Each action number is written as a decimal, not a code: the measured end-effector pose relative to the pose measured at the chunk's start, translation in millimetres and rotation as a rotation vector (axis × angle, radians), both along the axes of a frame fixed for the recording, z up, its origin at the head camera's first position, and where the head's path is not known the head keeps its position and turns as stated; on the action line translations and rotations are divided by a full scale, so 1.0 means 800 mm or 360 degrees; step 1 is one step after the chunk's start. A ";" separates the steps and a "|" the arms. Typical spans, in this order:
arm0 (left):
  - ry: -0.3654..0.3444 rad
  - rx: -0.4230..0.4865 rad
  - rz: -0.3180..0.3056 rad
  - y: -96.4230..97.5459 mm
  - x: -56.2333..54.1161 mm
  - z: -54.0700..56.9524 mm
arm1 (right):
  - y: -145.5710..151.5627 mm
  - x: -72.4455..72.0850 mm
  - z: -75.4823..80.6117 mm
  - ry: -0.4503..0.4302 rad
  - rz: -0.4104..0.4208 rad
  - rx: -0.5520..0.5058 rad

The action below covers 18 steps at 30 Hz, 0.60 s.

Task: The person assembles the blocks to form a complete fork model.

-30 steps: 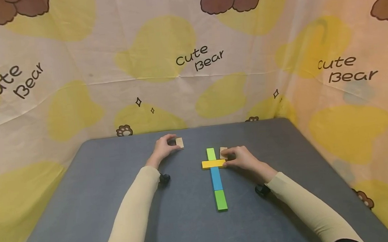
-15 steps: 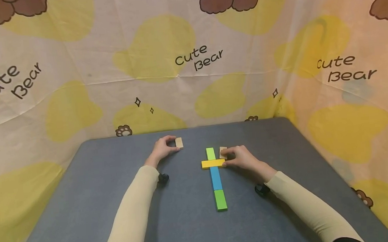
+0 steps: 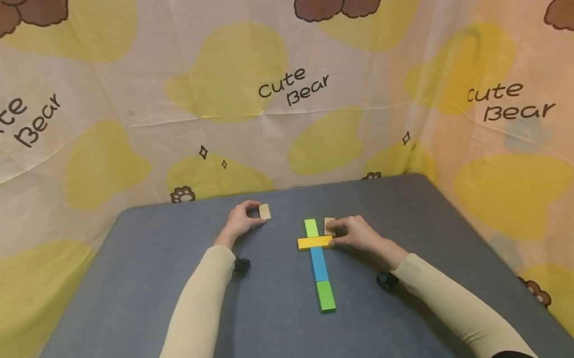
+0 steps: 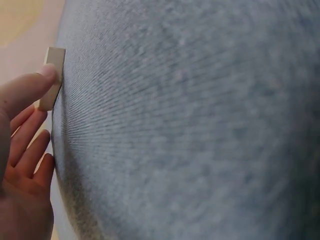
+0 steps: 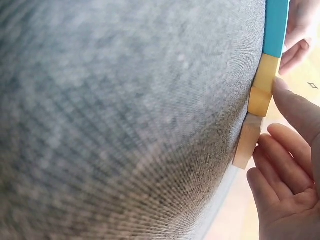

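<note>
In the head view my left hand (image 3: 241,219) holds a small plain wooden block (image 3: 265,212) at the far side of the table. The left wrist view shows the thumb on one side of that wooden block (image 4: 54,82) and a fingertip at its lower end. My right hand (image 3: 362,234) is at the far right corner of a cross-shaped row of blocks. Its forefinger touches a second plain wooden block (image 3: 329,220), partly hiding it, and its thumb rests at the right end of the yellow block (image 3: 314,243). In the right wrist view this wooden block (image 5: 247,142) sits close beside the yellow block (image 5: 265,80).
Green block (image 3: 311,227), blue block (image 3: 319,264) and another green block (image 3: 326,296) line up from far to near, with the yellow one crosswise between the far green and the blue. A printed cloth (image 3: 238,70) hangs behind the grey table (image 3: 125,304).
Both hands and all the blocks stay where they were. Only the head view shifts very slightly.
</note>
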<state>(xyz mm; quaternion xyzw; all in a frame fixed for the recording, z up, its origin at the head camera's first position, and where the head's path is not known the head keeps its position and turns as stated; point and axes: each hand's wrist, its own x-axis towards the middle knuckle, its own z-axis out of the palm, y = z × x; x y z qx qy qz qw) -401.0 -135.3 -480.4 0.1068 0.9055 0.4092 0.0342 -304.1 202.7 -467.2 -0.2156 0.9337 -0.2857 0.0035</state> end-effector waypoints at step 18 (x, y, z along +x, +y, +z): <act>0.0110 0.0164 0.0007 0.023 0.024 0.011 | 0.000 0.000 -0.001 0.0011 -0.0008 0.0021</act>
